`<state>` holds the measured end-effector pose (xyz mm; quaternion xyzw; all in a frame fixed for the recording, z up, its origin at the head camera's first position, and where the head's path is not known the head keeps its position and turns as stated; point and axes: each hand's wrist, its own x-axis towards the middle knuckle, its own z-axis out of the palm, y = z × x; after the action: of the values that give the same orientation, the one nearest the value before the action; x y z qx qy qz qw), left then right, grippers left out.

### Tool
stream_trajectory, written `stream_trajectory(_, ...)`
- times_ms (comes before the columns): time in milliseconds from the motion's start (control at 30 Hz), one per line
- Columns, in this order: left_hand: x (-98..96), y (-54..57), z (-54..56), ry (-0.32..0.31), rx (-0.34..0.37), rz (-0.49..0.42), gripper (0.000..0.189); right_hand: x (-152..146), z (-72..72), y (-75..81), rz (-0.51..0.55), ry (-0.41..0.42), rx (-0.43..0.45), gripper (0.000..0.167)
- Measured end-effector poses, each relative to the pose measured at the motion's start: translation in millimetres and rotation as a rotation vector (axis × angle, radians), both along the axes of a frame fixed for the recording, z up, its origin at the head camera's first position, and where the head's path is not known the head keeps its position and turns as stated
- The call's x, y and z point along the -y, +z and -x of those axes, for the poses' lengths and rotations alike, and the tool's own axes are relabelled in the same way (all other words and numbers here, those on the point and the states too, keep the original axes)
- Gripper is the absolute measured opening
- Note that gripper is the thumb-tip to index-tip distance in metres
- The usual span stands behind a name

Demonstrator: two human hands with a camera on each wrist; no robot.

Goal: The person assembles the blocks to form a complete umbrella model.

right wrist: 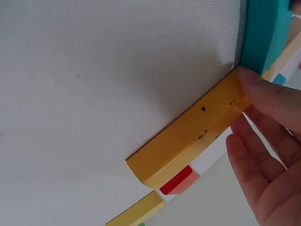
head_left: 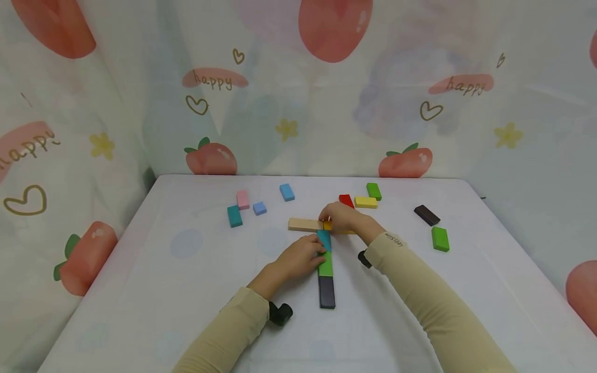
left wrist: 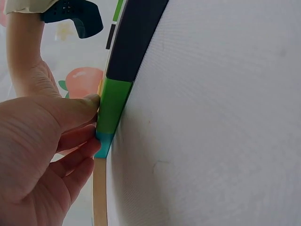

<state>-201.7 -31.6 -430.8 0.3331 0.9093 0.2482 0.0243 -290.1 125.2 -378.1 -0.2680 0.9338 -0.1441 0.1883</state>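
My left hand rests over a straight column of flat blocks, its thumb on the green block and its fingertips at the teal block. A black block forms the column's near end. Across the far end lies a pale wooden block, reaching left. My right hand pinches the orange-yellow block, which extends to the right from the column's top. Its thumb lies close to the corner where the orange-yellow and teal blocks meet.
Behind the right hand lie a red block, a yellow block and a green one. Farther right are a dark block and another green block. Pink, teal and blue blocks lie at back left.
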Motion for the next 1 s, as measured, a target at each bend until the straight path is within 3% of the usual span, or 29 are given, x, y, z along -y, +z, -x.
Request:
stream_trajectory(300, -0.3, -0.8, 0.7, 0.011, 0.013, 0.010, 0.028, 2, 4.9, 0.8, -0.001, 0.015, 0.022, 0.035)
stream_trajectory(567, -1.4, 1.0, -0.7, 0.007, -0.006, 0.018, 0.027, 19, 7.9, -4.0, 0.058, 0.087, -0.047, 0.028)
stream_trajectory(1000, -0.8, 3.8, -3.4, 0.012, -0.016, 0.016, 0.027, 26, 8.8, -8.1, 0.028, 0.096, -0.044, 0.024)
